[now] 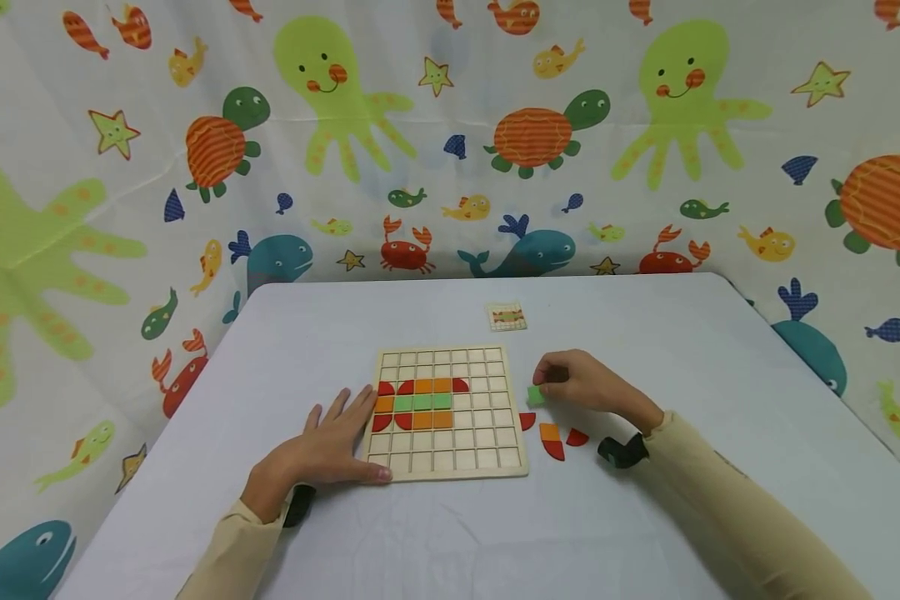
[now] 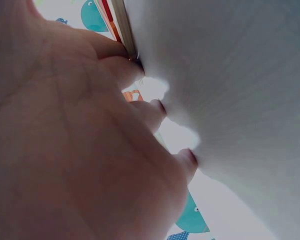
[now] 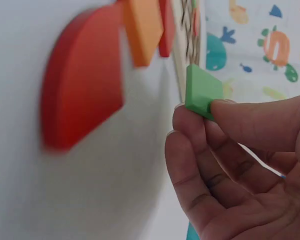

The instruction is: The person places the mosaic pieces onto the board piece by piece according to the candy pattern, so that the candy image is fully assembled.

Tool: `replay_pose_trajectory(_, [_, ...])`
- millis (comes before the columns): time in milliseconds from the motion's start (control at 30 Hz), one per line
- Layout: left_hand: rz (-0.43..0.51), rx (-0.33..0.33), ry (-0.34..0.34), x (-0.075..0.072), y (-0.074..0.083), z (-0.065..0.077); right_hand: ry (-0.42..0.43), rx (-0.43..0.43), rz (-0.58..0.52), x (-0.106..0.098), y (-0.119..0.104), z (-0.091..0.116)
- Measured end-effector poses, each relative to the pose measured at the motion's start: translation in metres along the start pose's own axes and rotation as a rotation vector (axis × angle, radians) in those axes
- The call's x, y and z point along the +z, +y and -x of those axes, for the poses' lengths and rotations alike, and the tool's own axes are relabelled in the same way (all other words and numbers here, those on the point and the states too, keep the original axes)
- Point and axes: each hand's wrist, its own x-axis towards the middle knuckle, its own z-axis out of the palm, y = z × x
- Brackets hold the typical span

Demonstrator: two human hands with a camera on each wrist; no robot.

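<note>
A wooden grid board (image 1: 487,450) lies flat on the table, with rows of red quarter-circles, orange squares and green squares (image 1: 422,402) set in its left and middle cells. My left hand (image 1: 311,454) rests at the board's left side, fingers spread and thumb at the near left corner. In the left wrist view some fingertips touch the white tabletop beside the board's edge. Just right of the board, my right hand (image 1: 588,385) pinches a green square tile (image 3: 202,90) between thumb and fingers. The right wrist view shows the tile held tilted, its lower edge partly hidden by the fingers.
Near the board's right edge lie loose tiles: an orange square (image 1: 550,432) and red quarter-circles (image 1: 577,437), one touching that square. A small pattern card (image 1: 507,317) sits behind the board. Beyond the white table (image 1: 435,542) hangs a cloth (image 1: 435,108) printed with sea animals.
</note>
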Motion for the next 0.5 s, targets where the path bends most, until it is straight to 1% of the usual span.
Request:
replay_pose_trajectory(200, [-0.010, 0.004, 0.013, 0.000, 0.002, 0.001, -0.033, -0.008, -0.113, 0.000, -0.013, -0.005])
replay_pose_trajectory(300, [-0.008, 0.012, 0.014, -0.001, 0.004, 0.002, -0.036, -0.021, -0.164, 0.000, -0.018, -0.008])
replay_pose_trajectory(400, [-0.005, 0.015, 0.011, -0.001, 0.004, 0.002, -0.033, -0.043, -0.194, 0.003, -0.021, -0.011])
replay_pose_trajectory(500, [-0.005, 0.015, 0.009, -0.001, 0.004, 0.002, -0.035, -0.038, -0.201, 0.007, -0.022, -0.015])
